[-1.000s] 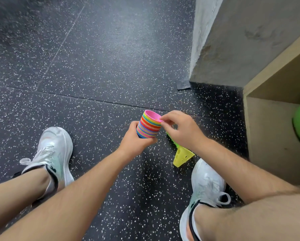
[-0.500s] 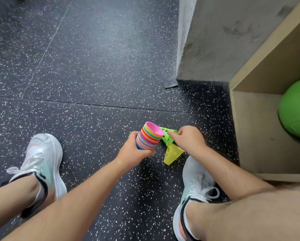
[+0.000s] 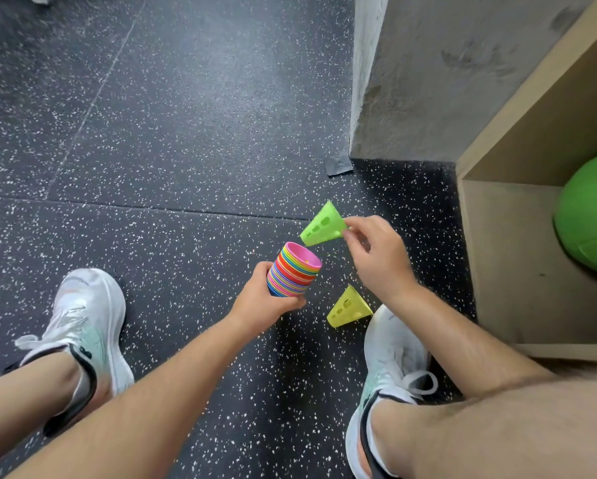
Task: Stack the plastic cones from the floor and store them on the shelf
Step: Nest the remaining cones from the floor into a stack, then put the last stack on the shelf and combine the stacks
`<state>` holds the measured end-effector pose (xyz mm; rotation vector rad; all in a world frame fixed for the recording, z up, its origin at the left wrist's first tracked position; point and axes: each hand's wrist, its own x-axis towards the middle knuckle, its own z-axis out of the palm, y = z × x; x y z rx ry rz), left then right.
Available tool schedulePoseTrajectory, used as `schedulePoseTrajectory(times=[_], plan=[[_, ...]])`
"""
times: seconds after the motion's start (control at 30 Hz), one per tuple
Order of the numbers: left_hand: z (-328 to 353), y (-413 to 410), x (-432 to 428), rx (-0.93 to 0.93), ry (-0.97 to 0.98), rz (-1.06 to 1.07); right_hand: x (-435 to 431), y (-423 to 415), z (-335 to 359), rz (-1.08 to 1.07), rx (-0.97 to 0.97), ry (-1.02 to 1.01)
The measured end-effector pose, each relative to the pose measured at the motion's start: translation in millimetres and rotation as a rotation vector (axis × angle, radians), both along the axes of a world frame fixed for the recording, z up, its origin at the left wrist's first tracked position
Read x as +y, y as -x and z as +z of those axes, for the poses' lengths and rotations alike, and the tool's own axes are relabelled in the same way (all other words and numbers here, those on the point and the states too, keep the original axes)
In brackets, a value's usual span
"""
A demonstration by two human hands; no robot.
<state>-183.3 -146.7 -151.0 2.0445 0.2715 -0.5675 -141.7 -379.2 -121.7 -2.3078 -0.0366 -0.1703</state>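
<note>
My left hand (image 3: 268, 300) grips a stack of many-coloured plastic cones (image 3: 293, 271), its open pink end tilted up and to the right. My right hand (image 3: 376, 257) pinches the rim of a green cone (image 3: 321, 227) with holes in its side, held in the air just above and right of the stack, apart from it. A yellow cone (image 3: 348, 307) lies on its side on the floor, close to my right shoe. The wooden shelf (image 3: 518, 271) opens at the right.
A green ball (image 3: 590, 216) sits inside the shelf compartment. A grey concrete pillar (image 3: 445, 77) stands behind it, with a piece of dark tape (image 3: 338, 164) at its foot. My white shoes (image 3: 83, 326) rest on the black speckled floor on both sides.
My right hand went from the top of the stack down to the floor, took the green cone, and lifted it above the stack. The yellow cone stays on the floor.
</note>
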Motion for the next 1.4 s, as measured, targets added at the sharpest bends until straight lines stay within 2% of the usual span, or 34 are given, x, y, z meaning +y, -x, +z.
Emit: schedulePoseTrajectory(times=[0.13, 0.23, 0.33, 0.4, 0.5, 0.57, 0.77, 0.9, 1.0, 1.17, 1.3, 1.4], plan=[[0, -2, -6, -0.008, -0.004, -0.008, 0, 9, -1, 0.196, -0.067, 0.063], [-1, -1, -10, -0.018, 0.010, -0.019, 2, 23, -1, 0.318, 0.103, -0.048], [-3, 3, -12, -0.010, -0.013, -0.049, -3, 33, -4, 0.180, 0.245, -0.096], [-4, 6, -13, 0.000, -0.024, -0.067, -11, 36, -10, 0.083, 0.311, 0.007], [-5, 11, -13, 0.008, -0.008, -0.082, -17, 41, -24, 0.154, 0.485, 0.249], [-5, 13, -13, 0.013, 0.004, -0.079, -17, 46, -32, 0.187, 0.549, 0.313], [-7, 12, -8, 0.018, 0.003, -0.066, -13, 49, -40, 0.113, 0.507, 0.267], [-7, 10, -8, 0.014, -0.003, -0.064, -18, 34, -26, -0.045, 0.332, 0.090], [-6, 9, -8, 0.017, -0.006, -0.064, -16, 21, -9, -0.055, 0.226, -0.042], [-5, 8, -9, 0.016, 0.023, -0.052, -5, 15, 6, 0.074, 0.108, -0.047], [-1, 7, -14, 0.006, 0.050, -0.038, 6, 24, 9, 0.353, 0.287, 0.006], [0, 6, -14, 0.006, 0.046, -0.027, 9, 32, 7, 0.435, 0.353, -0.010]])
